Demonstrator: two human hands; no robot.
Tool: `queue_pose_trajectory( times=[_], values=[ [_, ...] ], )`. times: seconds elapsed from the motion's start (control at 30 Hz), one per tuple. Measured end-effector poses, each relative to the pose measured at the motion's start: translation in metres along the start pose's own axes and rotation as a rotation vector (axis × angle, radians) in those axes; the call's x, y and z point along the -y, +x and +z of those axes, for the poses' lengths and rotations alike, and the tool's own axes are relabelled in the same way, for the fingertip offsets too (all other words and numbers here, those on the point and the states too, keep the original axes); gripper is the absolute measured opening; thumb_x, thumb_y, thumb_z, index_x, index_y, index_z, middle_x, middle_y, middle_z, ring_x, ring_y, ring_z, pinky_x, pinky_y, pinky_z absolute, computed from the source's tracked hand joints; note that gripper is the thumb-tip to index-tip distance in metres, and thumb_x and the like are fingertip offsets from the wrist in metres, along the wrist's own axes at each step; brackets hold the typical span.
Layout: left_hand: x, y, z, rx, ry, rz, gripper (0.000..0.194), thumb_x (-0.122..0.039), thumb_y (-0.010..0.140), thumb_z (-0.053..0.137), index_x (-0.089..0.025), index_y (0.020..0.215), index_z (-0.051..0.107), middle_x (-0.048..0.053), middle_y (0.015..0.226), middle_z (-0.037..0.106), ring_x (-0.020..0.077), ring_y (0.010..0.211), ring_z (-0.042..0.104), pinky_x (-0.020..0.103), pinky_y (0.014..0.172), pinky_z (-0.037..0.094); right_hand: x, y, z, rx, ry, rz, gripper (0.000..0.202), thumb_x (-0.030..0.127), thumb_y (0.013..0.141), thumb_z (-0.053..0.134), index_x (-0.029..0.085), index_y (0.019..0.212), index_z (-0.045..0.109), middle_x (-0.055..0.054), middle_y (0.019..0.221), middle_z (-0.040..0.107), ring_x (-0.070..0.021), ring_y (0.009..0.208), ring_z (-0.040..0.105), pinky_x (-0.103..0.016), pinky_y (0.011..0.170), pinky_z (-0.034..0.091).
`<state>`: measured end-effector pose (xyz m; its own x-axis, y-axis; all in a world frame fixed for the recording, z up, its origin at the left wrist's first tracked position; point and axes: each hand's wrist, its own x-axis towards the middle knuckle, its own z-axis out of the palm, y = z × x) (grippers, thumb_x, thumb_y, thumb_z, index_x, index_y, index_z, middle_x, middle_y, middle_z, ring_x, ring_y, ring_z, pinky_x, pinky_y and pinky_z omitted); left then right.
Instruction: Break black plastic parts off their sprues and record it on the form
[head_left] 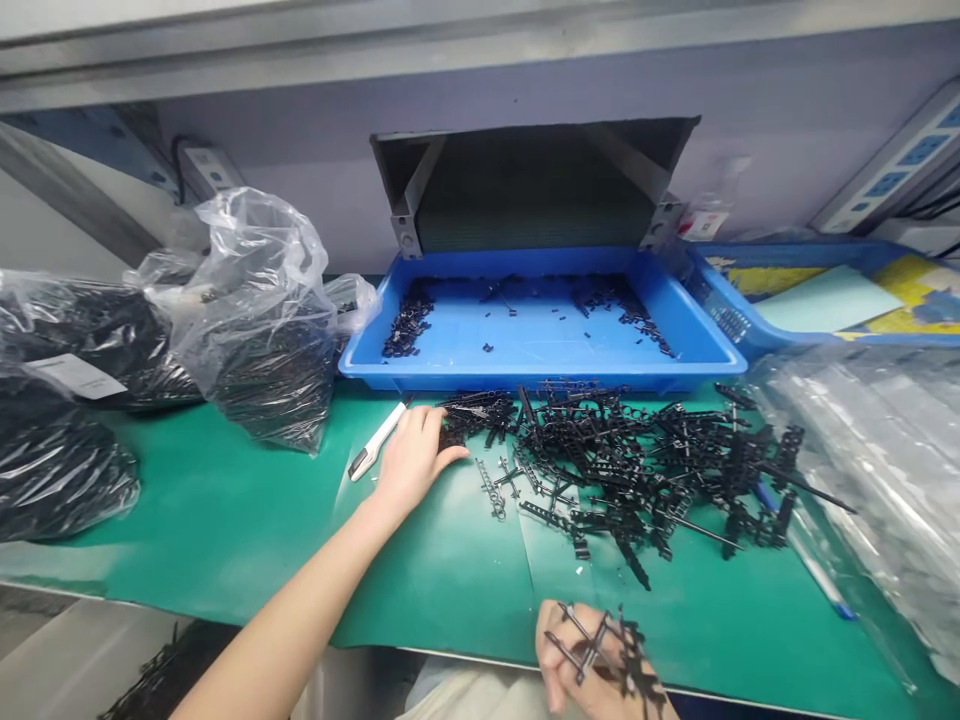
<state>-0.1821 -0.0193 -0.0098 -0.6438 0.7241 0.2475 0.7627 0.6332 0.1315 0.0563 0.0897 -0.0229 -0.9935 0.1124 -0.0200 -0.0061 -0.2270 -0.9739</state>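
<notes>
Black parts (pixel 592 650) (right hand (pixel 577 660)).

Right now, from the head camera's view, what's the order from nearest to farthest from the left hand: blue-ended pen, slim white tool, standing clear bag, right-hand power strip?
From the left hand:
1. Slim white tool, just to its left.
2. Standing clear bag, farther left.
3. Blue-ended pen, far right, past the black parts.
4. Power strip, upper right wall.

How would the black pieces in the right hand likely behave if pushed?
The black pieces look fairly stiff, their thin bars running straight. They are probably light, being slender open frames, and could snag, since bars stick out.
</notes>
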Motion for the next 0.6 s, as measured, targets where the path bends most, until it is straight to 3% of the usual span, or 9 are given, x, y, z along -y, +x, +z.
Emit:
queue_pose_trajectory(
  times=[0.07, 0.17, 0.27, 0.33, 0.4, 0.5, 0.6],
  values=[
    [-0.003, -0.001, 0.0, -0.12, 0.062, 0.108, 0.043, -0.038, 0.076, 0.058, -0.008, 0.105, 0.047, 0.018, 0.104, 0.052, 0.0297, 0.096, 0.047, 0.039, 0.077, 0.041, -0.006, 0.002, 0.001, -0.008, 0.103, -0.016, 0.034, 0.051, 0.078, 0.054, 0.019, 0.072, 0.061, 0.001, 0.055, 0.049, -0.0088, 0.042, 0.048, -0.02, 0.046, 0.04],
    [-0.012, -0.012, -0.003, -0.212, 0.082, 0.333, 0.02, -0.021, 0.083, 0.047, -0.015, 0.102, 0.051, 0.013, 0.105, 0.054, 0.0275, 0.103, 0.045, 0.039, 0.081, 0.038, -0.013, -0.001, -0.001, -0.066, 0.164, -0.056, 0.032, 0.049, 0.074, 0.059, 0.018, 0.074, 0.065, 0.0, 0.058, 0.049, -0.0084, 0.042, 0.047, -0.02, 0.046, 0.039],
    [-0.023, -0.021, -0.001, -0.142, 0.054, 0.613, 0.025, -0.008, 0.085, 0.035, -0.017, 0.097, 0.055, 0.009, 0.104, 0.058, 0.0226, 0.103, 0.047, 0.035, 0.081, 0.037, -0.011, -0.005, -0.003, -0.14, 0.162, -0.035, 0.023, 0.044, 0.074, 0.061, 0.022, 0.075, 0.066, 0.001, 0.06, 0.051, -0.0077, 0.044, 0.046, -0.019, 0.048, 0.039],
    [-0.028, -0.021, 0.003, -0.081, 0.043, 0.712, 0.027, -0.007, 0.087, 0.031, -0.016, 0.094, 0.056, 0.008, 0.1, 0.06, 0.0201, 0.1, 0.049, 0.033, 0.08, 0.037, -0.006, -0.006, -0.002, -0.154, 0.128, -0.017, 0.023, 0.045, 0.075, 0.061, 0.023, 0.071, 0.066, 0.001, 0.057, 0.052, -0.0086, 0.047, 0.047, -0.02, 0.05, 0.04],
    [-0.03, -0.018, 0.004, -0.069, 0.028, 0.761, 0.027, -0.008, 0.087, 0.031, -0.015, 0.092, 0.057, 0.008, 0.094, 0.062, 0.0183, 0.093, 0.052, 0.031, 0.079, 0.037, 0.0, -0.006, 0.001, -0.147, 0.041, -0.019, 0.028, 0.048, 0.076, 0.058, 0.022, 0.068, 0.066, 0.001, 0.054, 0.053, -0.0105, 0.049, 0.049, -0.021, 0.053, 0.042],
    [-0.027, -0.016, -0.007, -0.155, -0.062, 0.777, 0.02, -0.009, 0.085, 0.038, -0.014, 0.092, 0.056, 0.008, 0.089, 0.064, 0.0183, 0.087, 0.054, 0.032, 0.079, 0.037, 0.003, -0.005, 0.003, -0.137, -0.068, 0.053, 0.035, 0.052, 0.08, 0.049, 0.021, 0.076, 0.067, -0.002, 0.057, 0.057, -0.0107, 0.042, 0.046, -0.022, 0.045, 0.042],
    [-0.028, -0.027, -0.031, -0.246, -0.308, 0.639, 0.022, -0.005, 0.079, 0.045, -0.016, 0.096, 0.055, 0.008, 0.09, 0.063, 0.0186, 0.088, 0.054, 0.032, 0.078, 0.038, -0.001, -0.005, 0.002, -0.197, -0.105, 0.08, 0.035, 0.05, 0.083, 0.045, 0.022, 0.087, 0.066, -0.002, 0.056, 0.058, -0.0119, 0.04, 0.045, -0.025, 0.048, 0.046]
  ],
)
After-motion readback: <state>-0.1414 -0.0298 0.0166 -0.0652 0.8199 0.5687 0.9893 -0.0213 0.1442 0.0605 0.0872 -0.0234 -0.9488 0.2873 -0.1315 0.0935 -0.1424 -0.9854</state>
